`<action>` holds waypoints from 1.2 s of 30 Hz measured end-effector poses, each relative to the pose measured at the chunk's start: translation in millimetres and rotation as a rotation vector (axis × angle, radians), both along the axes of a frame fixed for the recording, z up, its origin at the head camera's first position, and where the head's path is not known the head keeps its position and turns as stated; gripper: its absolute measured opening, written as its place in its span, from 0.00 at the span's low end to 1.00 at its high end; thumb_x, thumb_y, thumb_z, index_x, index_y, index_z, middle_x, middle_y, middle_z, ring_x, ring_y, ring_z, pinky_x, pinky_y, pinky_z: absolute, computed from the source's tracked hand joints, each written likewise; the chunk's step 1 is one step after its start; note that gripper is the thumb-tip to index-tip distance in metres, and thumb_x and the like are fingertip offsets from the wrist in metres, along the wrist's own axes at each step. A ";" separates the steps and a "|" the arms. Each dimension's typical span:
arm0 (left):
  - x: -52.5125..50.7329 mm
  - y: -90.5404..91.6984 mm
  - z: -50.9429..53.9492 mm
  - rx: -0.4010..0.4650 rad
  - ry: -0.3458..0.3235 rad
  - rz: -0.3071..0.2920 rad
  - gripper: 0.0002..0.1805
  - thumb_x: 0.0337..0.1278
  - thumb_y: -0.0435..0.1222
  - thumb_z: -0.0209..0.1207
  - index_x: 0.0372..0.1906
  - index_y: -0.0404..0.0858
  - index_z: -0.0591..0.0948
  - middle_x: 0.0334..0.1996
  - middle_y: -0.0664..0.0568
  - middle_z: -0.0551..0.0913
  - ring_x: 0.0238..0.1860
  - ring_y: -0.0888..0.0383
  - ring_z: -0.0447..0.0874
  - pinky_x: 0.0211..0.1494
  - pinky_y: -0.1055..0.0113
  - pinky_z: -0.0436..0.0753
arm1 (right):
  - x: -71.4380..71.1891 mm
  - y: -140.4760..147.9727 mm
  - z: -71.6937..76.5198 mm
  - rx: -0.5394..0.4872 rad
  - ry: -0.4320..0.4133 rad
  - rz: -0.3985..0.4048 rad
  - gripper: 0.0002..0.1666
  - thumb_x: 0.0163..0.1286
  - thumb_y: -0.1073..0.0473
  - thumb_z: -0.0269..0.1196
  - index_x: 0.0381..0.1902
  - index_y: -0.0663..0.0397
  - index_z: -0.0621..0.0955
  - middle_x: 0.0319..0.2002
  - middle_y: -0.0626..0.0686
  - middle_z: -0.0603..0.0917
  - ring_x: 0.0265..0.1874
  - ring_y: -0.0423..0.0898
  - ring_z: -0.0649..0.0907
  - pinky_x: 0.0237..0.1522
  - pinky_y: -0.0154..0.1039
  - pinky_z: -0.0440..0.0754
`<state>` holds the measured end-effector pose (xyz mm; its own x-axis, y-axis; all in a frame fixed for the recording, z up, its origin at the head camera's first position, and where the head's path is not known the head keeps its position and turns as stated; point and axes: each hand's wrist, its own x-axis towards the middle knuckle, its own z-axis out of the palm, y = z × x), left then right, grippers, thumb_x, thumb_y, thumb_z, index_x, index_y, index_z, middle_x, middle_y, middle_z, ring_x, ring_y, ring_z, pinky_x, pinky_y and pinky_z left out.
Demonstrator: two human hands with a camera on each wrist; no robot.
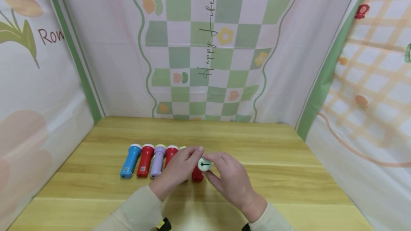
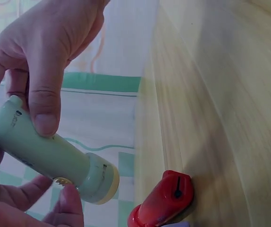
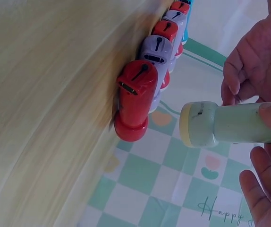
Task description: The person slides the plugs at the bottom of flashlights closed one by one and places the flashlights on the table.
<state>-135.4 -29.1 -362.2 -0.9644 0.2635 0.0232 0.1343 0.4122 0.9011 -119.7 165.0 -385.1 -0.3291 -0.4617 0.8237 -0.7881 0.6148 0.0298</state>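
A pale green flashlight [image 1: 204, 164] is held above the table, its round tail end with a slot facing the head camera. My right hand [image 1: 232, 179] grips it near the tail, the thumb [image 2: 46, 124] along the body. In the left wrist view, my left hand [image 1: 179, 168] has a digit on the gold switch [image 2: 63, 181] and another beside the barrel. The cream-rimmed head [image 3: 197, 124] of the flashlight points away. A red flashlight [image 3: 136, 97] lies below the hands, partly covered by them in the head view.
Left of the hands several flashlights lie side by side: a blue flashlight [image 1: 130, 161], a red flashlight [image 1: 145, 160] and a purple flashlight [image 1: 158, 161] among them. The wooden table [image 1: 273, 188] is enclosed by printed curtains [image 1: 205, 45] at the back and sides.
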 end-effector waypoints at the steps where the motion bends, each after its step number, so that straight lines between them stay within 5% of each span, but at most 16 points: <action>1: -0.4 0.3 0.2 -0.002 -0.011 0.002 0.38 0.75 0.66 0.45 0.69 0.41 0.78 0.67 0.48 0.80 0.71 0.45 0.74 0.74 0.39 0.70 | -0.1 0.0 -0.1 -0.002 0.005 0.000 0.32 0.50 0.64 0.82 0.54 0.56 0.82 0.45 0.50 0.87 0.42 0.46 0.88 0.44 0.39 0.89; 7: -0.3 -0.8 3.0 0.004 -0.097 -0.021 0.43 0.72 0.69 0.44 0.73 0.40 0.73 0.67 0.47 0.78 0.68 0.46 0.74 0.74 0.37 0.70 | 0.7 -0.4 0.0 0.002 0.025 -0.006 0.32 0.51 0.63 0.82 0.54 0.55 0.83 0.45 0.50 0.88 0.42 0.47 0.89 0.44 0.42 0.89; 10: -0.6 -2.2 4.6 0.028 -0.153 -0.049 0.45 0.71 0.71 0.44 0.72 0.38 0.72 0.55 0.46 0.81 0.54 0.48 0.80 0.60 0.48 0.82 | 1.0 -0.8 0.2 0.006 0.036 -0.008 0.33 0.50 0.64 0.82 0.55 0.55 0.83 0.45 0.49 0.88 0.41 0.48 0.89 0.44 0.43 0.89; 13: -0.8 -3.3 5.3 0.068 -0.192 -0.082 0.43 0.71 0.70 0.44 0.66 0.37 0.73 0.42 0.46 0.80 0.40 0.52 0.81 0.44 0.61 0.82 | 0.5 -1.5 0.3 0.011 0.052 -0.007 0.33 0.50 0.65 0.81 0.54 0.54 0.83 0.45 0.49 0.87 0.40 0.48 0.89 0.43 0.43 0.89; 16: -1.2 -3.9 4.0 0.115 -0.219 -0.123 0.38 0.74 0.68 0.43 0.59 0.37 0.75 0.37 0.47 0.80 0.35 0.55 0.81 0.40 0.65 0.83 | -0.7 -2.9 -0.2 0.019 0.091 -0.001 0.31 0.49 0.66 0.80 0.53 0.53 0.84 0.44 0.48 0.87 0.38 0.47 0.88 0.41 0.42 0.88; 20: -2.1 -3.8 2.1 0.132 -0.239 -0.142 0.38 0.74 0.68 0.43 0.62 0.38 0.74 0.44 0.47 0.81 0.39 0.55 0.82 0.42 0.64 0.86 | -2.2 -5.4 -1.5 0.028 0.164 0.016 0.25 0.53 0.70 0.71 0.51 0.50 0.85 0.43 0.48 0.88 0.35 0.47 0.87 0.38 0.41 0.87; 27: -2.4 -0.9 0.6 0.141 -0.240 -0.087 0.42 0.75 0.64 0.48 0.76 0.35 0.66 0.59 0.44 0.78 0.51 0.53 0.82 0.53 0.57 0.88 | -3.0 -6.9 -3.8 0.033 0.232 0.026 0.16 0.71 0.64 0.54 0.48 0.48 0.87 0.43 0.48 0.87 0.35 0.47 0.87 0.37 0.41 0.87; 36: -3.8 3.6 2.5 0.164 -0.266 -0.029 0.40 0.75 0.58 0.54 0.79 0.38 0.62 0.68 0.44 0.73 0.58 0.50 0.77 0.59 0.51 0.85 | -0.9 -6.4 -5.2 0.059 0.253 0.012 0.18 0.75 0.63 0.51 0.47 0.46 0.87 0.44 0.49 0.87 0.38 0.46 0.87 0.37 0.42 0.88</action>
